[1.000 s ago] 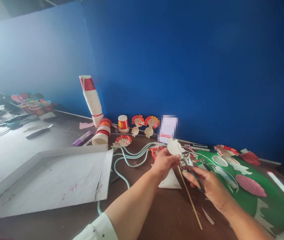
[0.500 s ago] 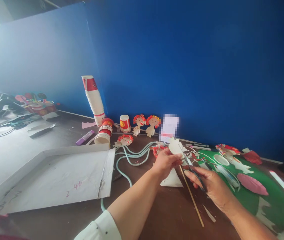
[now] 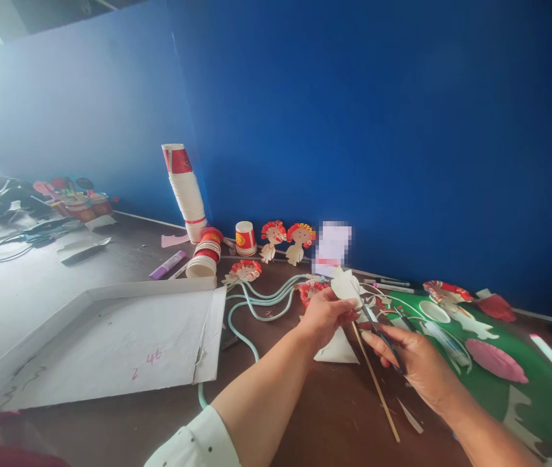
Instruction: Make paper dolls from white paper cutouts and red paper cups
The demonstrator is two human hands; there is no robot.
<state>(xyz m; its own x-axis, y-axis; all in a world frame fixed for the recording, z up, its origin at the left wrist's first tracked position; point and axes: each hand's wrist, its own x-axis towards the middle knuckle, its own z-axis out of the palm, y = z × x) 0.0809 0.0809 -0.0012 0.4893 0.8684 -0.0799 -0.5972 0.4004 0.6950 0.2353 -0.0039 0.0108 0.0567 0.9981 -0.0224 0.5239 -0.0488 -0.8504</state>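
Observation:
Between the thumb and fingers of my left hand [image 3: 327, 316] is a white paper cutout [image 3: 346, 285] with a jagged upper edge. My right hand [image 3: 412, 357] is closed round the handles of a pair of scissors [image 3: 377, 334], whose blades point up and left and meet the cutout's right side. Below my hands a thin wooden stick [image 3: 377, 386] lies aslant on the brown table, beside a folded white paper piece [image 3: 336, 349]. Part of the scissor handles is hidden by my right fingers.
A white cardboard tray [image 3: 110, 350] fills the left. Behind stand a tall paper cup stack [image 3: 185, 194] and red-fringed paper figures [image 3: 300, 243] against the blue partition. A pale cable [image 3: 241, 331] curls mid-table. To the right lie a green sheet [image 3: 494, 395] and a pink paper piece [image 3: 497, 360].
The whole view has shifted slightly, so things sit a little further right. My hands, the cutout and the scissors keep nearly the same pose.

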